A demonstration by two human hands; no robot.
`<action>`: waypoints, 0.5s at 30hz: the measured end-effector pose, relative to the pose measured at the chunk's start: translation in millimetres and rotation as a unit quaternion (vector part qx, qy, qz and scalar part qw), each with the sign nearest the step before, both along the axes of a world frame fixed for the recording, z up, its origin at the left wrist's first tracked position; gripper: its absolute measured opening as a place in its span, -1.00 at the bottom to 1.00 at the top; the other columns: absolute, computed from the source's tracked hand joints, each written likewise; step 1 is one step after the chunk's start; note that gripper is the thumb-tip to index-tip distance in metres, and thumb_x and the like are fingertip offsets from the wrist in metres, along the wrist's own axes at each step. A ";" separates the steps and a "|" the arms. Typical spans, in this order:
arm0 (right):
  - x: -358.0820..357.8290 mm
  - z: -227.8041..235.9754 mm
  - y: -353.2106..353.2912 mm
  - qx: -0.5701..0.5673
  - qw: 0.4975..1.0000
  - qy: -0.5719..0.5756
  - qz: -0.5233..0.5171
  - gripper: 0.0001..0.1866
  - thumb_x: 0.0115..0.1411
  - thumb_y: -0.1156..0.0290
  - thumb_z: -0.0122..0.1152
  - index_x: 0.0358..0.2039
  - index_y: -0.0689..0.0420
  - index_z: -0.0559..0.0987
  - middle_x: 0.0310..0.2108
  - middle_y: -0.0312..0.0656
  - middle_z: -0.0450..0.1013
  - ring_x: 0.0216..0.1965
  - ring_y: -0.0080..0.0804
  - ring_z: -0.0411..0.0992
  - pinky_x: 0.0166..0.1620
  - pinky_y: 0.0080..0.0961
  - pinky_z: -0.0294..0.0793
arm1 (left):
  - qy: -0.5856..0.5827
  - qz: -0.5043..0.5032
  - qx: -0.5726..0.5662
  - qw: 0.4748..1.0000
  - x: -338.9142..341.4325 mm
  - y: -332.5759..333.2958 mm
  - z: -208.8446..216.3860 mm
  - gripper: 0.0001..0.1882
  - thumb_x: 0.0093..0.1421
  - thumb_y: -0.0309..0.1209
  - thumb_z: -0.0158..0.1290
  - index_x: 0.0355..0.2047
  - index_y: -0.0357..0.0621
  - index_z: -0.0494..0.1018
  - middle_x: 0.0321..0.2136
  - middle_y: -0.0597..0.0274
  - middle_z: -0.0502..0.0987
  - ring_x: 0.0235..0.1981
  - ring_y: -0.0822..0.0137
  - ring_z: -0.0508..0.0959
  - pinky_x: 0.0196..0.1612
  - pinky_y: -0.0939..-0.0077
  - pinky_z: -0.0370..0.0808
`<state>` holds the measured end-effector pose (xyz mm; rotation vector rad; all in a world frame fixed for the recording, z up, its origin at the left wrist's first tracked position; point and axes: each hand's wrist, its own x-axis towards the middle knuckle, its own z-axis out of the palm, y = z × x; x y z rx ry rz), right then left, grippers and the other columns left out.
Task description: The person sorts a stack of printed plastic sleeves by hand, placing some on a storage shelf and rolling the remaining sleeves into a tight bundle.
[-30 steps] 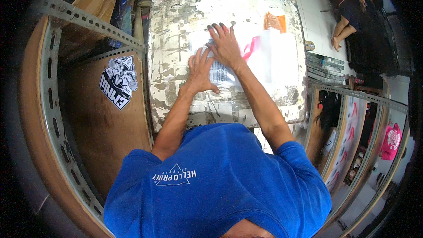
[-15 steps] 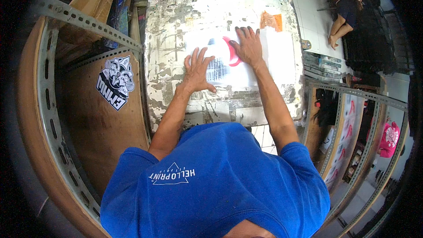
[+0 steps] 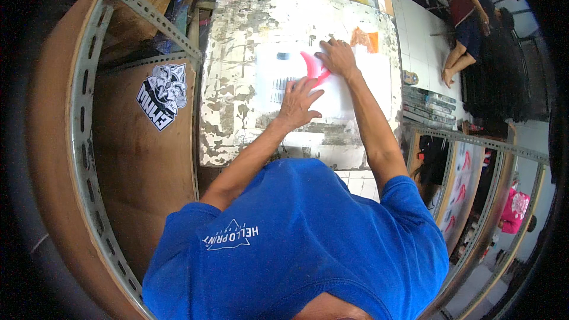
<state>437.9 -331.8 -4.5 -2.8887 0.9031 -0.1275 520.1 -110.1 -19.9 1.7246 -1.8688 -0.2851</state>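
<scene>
Printed white sheet [image 3: 342, 99]: upper centre of frame, flat on paint-worn table [image 3: 232, 59], long axis left-to-right. Your left hand [image 3: 299, 103]: fingers loosely spread, gripping nothing, over lower middle. Your right hand [image 3: 339, 60]: part-open, no grip visible, nearer pink curved print [image 3: 308, 65] immediately left.

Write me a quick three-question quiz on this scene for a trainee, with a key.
1. True or false: the left hand is nearer the blue shirt than the right hand is.

2. What colour is the curved shape on the white sheet?
A) green
B) pink
C) brown

3. Fill in the blank: in the picture, the orange patch on the worn table lies to the ____ of the right hand.

Key: 1. True. 2. B. 3. right.
</scene>
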 end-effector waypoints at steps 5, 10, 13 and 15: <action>-6.0 -2.1 5.5 0.015 0.999 -0.030 0.023 -0.60 0.18 0.03 0.17 -0.21 0.11 0.63 -0.22 -0.03 0.49 -0.13 -0.07 0.47 -0.13 -0.16 0.48 | 0.001 -0.001 0.065 0.998 -10.0 -4.5 19.1 -0.10 -0.32 -0.06 0.44 0.12 0.06 0.45 0.27 0.07 0.23 0.33 -0.01 0.12 0.30 -0.15 0.00; -9.4 -5.4 4.1 0.004 0.998 -0.051 0.048 -0.61 0.19 0.05 0.16 -0.20 0.11 0.62 -0.22 -0.02 0.49 -0.12 -0.07 0.47 -0.09 -0.12 0.48 | -0.039 0.012 0.060 0.997 -27.0 -6.0 15.3 -0.05 -0.39 -0.11 0.48 0.13 0.08 0.44 0.28 0.08 0.22 0.35 -0.01 0.08 0.31 -0.20 -0.04; -8.8 -1.2 -0.9 0.009 0.998 -0.009 0.062 -0.58 0.20 0.01 0.14 -0.20 0.12 0.62 -0.21 -0.02 0.50 -0.10 -0.08 0.47 -0.10 -0.12 0.47 | -0.037 0.029 0.043 0.998 -39.5 -15.3 2.8 -0.06 -0.41 -0.09 0.47 0.11 0.08 0.45 0.26 0.09 0.24 0.34 0.00 0.08 0.32 -0.22 -0.05; -3.3 1.6 -3.5 0.009 0.997 0.037 0.072 -0.55 0.20 -0.02 0.12 -0.19 0.12 0.62 -0.20 -0.02 0.51 -0.08 -0.10 0.46 -0.11 -0.13 0.47 | -0.033 0.041 0.045 0.998 -47.3 -21.1 0.3 -0.06 -0.42 -0.09 0.48 0.10 0.07 0.46 0.24 0.10 0.25 0.34 0.00 0.09 0.32 -0.23 -0.07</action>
